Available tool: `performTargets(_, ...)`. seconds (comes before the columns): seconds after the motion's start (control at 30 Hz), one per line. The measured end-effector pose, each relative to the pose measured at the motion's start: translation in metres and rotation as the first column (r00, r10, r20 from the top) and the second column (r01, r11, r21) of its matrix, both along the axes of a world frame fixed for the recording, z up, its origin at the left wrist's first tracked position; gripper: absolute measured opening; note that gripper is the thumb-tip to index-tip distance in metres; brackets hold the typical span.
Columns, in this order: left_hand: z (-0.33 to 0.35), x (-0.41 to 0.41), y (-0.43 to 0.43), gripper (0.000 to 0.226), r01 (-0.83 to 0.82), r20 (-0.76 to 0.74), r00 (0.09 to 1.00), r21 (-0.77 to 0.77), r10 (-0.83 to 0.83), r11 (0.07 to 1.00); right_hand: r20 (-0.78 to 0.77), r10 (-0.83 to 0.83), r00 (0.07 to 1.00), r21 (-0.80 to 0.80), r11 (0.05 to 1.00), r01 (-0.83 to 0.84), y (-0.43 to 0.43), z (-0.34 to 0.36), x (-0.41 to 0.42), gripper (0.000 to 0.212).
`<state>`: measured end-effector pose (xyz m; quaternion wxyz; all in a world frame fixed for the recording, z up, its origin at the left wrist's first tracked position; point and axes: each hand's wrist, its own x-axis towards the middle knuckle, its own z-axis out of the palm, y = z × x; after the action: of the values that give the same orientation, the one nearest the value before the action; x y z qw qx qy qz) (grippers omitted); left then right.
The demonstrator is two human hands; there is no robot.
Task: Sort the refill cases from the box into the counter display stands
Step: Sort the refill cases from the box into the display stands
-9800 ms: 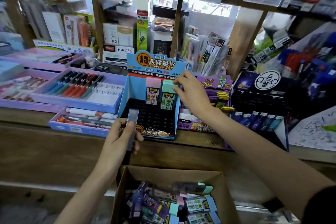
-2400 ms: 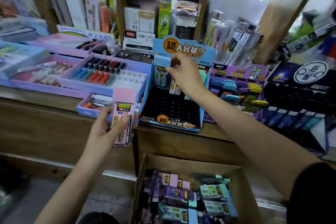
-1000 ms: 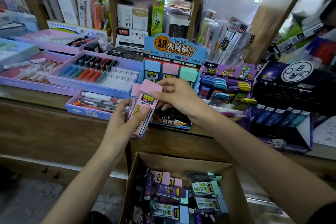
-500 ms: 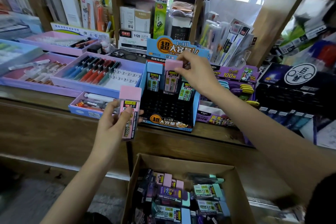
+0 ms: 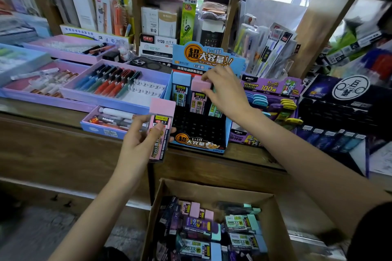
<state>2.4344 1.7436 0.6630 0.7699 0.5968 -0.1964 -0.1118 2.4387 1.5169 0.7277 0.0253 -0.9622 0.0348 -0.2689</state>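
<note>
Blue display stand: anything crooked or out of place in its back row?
Nothing is damaged or spilled. The pink-capped case, pinched by the right hand, looks slightly askew beside the upright blue-capped case; the green case is mostly hidden behind that hand.

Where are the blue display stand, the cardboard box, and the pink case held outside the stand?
Blue display stand [image 5: 209, 55]: head view, on its printed header card.
Cardboard box [image 5: 212, 192]: head view, on its back inner wall.
Pink case outside the stand [image 5: 162, 108]: head view, on its pink cap.
</note>
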Motion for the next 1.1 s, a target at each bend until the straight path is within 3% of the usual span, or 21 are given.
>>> performTargets(0.1, 0.002, 0.002, -0.005, 0.012, 0.004, 0.023, 1.0, 0.021, -0.004, 1.0, -0.055, -0.03, 0.998, -0.075, 0.997, 0.025, -0.004, 0.003, -0.003, 0.031)
performTargets(0.17, 0.004, 0.004, -0.011, 0.011, 0.017, 0.041, 0.999, 0.026, -0.018, 1.0, -0.019, 0.008, 1.0, -0.007, 1.0, -0.008, 0.0, 0.008, -0.008, 0.029)
performTargets(0.23, 0.01, 0.004, -0.018, 0.011, 0.042, 0.067, 0.997, 0.029, -0.044, 0.999, 0.017, 0.107, 0.994, 0.336, 0.936, -0.106, 0.011, 0.018, -0.017, 0.026)
performTargets(0.3, 0.017, 0.004, -0.028, 0.009, 0.075, 0.108, 0.991, 0.021, -0.077, 0.997, -0.036, 0.268, 0.963, 0.695, 0.699, -0.169, 0.024, 0.03, -0.027, 0.024)
performTargets(0.33, 0.02, 0.003, -0.033, 0.009, 0.09, 0.122, 0.988, 0.015, -0.091, 0.996, -0.056, 0.329, 0.943, 0.762, 0.624, -0.173, 0.029, 0.034, -0.031, 0.019)
performTargets(0.4, 0.025, 0.004, -0.041, 0.01, 0.112, 0.135, 0.984, 0.012, -0.113, 0.994, -0.068, 0.36, 0.931, 0.764, 0.619, -0.184, 0.036, 0.038, -0.035, 0.009)
performTargets(0.47, 0.025, 0.008, -0.046, 0.01, 0.114, 0.169, 0.978, 0.069, -0.124, 0.991, -0.045, 0.31, 0.95, 0.749, 0.64, -0.173, 0.035, 0.041, -0.038, 0.016)
performTargets(0.53, 0.019, 0.016, -0.045, 0.016, 0.05, 0.322, 0.937, 0.259, -0.135, 0.964, -0.015, 0.26, 0.966, 0.742, 0.65, -0.164, 0.027, 0.044, -0.039, 0.017)
performTargets(0.6, 0.008, 0.028, -0.039, 0.046, -0.136, 0.552, 0.806, 0.526, -0.215, 0.839, 0.016, 0.204, 0.979, 0.709, 0.688, -0.155, 0.015, 0.046, -0.038, 0.017)
performTargets(0.67, -0.003, 0.038, -0.031, 0.07, -0.366, 0.696, 0.638, 0.652, -0.331, 0.665, 0.05, 0.14, 0.989, 0.661, 0.738, -0.138, 0.005, 0.042, -0.034, 0.016)
performTargets(0.73, -0.012, 0.04, -0.023, 0.079, -0.425, 0.699, 0.591, 0.695, -0.403, 0.58, 0.078, 0.076, 0.994, 0.608, 0.786, -0.108, 0.002, 0.035, -0.029, 0.016)
performTargets(0.83, -0.021, 0.04, -0.019, 0.077, -0.413, 0.673, 0.58, 0.729, -0.459, 0.546, 0.099, 0.029, 0.995, 0.541, 0.837, -0.078, 0.004, 0.021, -0.021, 0.016)
performTargets(1.1, -0.021, 0.04, -0.017, 0.069, -0.398, 0.683, 0.556, 0.719, -0.474, 0.569, 0.062, 0.09, 0.994, 0.366, 0.925, -0.107, 0.012, 0.01, -0.016, 0.025)
